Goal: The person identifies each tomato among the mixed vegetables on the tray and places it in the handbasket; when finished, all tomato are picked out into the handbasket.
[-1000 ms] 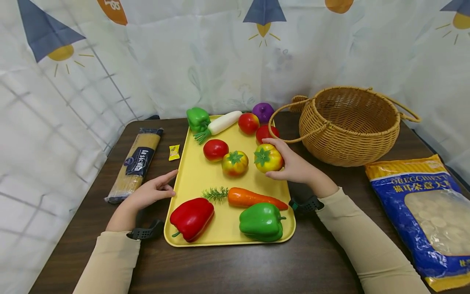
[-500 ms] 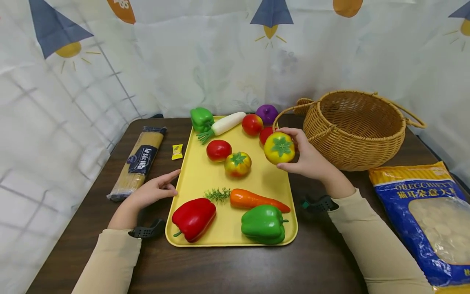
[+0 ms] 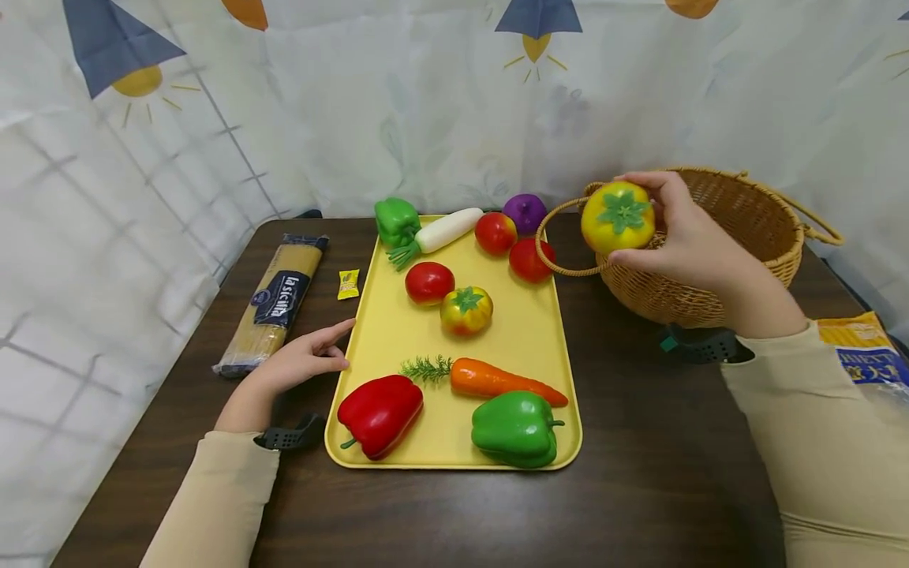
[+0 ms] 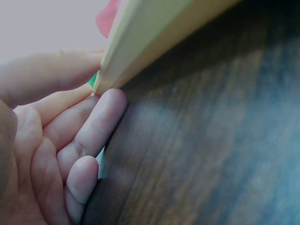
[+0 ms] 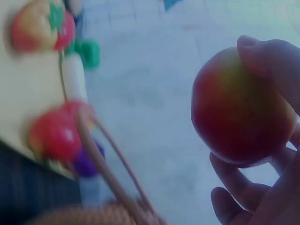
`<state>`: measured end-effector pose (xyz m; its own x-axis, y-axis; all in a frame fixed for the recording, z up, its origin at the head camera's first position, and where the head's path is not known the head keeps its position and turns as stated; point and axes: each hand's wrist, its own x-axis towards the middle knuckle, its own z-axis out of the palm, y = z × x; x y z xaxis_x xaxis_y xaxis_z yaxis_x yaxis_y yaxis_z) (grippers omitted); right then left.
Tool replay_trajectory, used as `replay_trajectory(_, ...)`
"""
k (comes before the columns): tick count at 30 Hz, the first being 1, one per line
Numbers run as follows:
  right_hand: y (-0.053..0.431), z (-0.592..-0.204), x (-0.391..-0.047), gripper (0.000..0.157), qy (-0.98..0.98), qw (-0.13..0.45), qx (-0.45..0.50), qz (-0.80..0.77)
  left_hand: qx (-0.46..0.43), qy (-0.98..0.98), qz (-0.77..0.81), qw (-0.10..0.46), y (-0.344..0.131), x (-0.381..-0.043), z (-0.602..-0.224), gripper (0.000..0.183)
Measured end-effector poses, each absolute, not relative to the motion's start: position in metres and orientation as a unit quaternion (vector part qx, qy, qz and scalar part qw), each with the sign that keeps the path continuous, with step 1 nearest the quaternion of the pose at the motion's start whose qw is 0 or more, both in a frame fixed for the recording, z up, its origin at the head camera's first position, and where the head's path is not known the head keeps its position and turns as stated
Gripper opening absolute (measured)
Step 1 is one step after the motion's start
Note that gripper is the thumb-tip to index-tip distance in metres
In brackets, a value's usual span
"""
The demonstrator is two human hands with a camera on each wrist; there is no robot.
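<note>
My right hand [image 3: 678, 233] holds a yellow-red tomato [image 3: 618, 218] with a green star-shaped calyx, raised in front of the wicker basket [image 3: 642, 296]. In the right wrist view the thumb lies on one side of the tomato [image 5: 239, 110] and the other fingers on the opposite side. My left hand [image 3: 301, 363] rests by the left edge of the yellow tray [image 3: 387, 347], index finger stretched out. Its fingertips touch the tray's edge [image 4: 117, 61] in the left wrist view. A second yellow-red tomato [image 3: 465, 311] lies on the tray.
The tray also bears a carrot [image 3: 500, 380], red pepper [image 3: 381, 414], green peppers [image 3: 514, 426], white radish [image 3: 449, 229], several red round vegetables [image 3: 429, 283] and a purple one [image 3: 525, 213]. Pasta [image 3: 273, 304] and a yellow sachet [image 3: 348, 284] lie left, a blue-yellow bag [image 3: 866, 351] right.
My right hand has lifted the tomato from above the tray and carried it right and up to the basket. The left hand has stayed by the tray's edge.
</note>
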<state>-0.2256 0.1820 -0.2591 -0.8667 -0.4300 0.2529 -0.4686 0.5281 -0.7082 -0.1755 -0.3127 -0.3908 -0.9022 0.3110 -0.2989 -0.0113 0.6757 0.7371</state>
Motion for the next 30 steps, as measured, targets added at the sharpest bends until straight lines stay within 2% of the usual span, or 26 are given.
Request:
replay_trajectory(5,0.225,-0.251,-0.246,0.08,-0.889,0.007,0.188,0.418,0.096,0.889,0.4,0.201,-0.309,-0.18,-0.394,0.072)
replay_trajectory(14,0.281,-0.267,-0.273,0.08,-0.931,-0.013,0.093,0.353,0.085,0.894,0.391,0.202,-0.31,-0.181,-0.395,0.071)
replay_trajectory(21,0.289,-0.284,-0.277,0.087,-0.954,-0.023,0.065,0.292,0.082,0.893,0.391,0.209,-0.314,-0.178,-0.392,0.071)
replay_trajectory(30,0.286,-0.286,-0.278,0.089,-0.961,-0.038,0.057,0.269,0.082,0.892,0.39,0.214,-0.313,-0.18,-0.392,0.072)
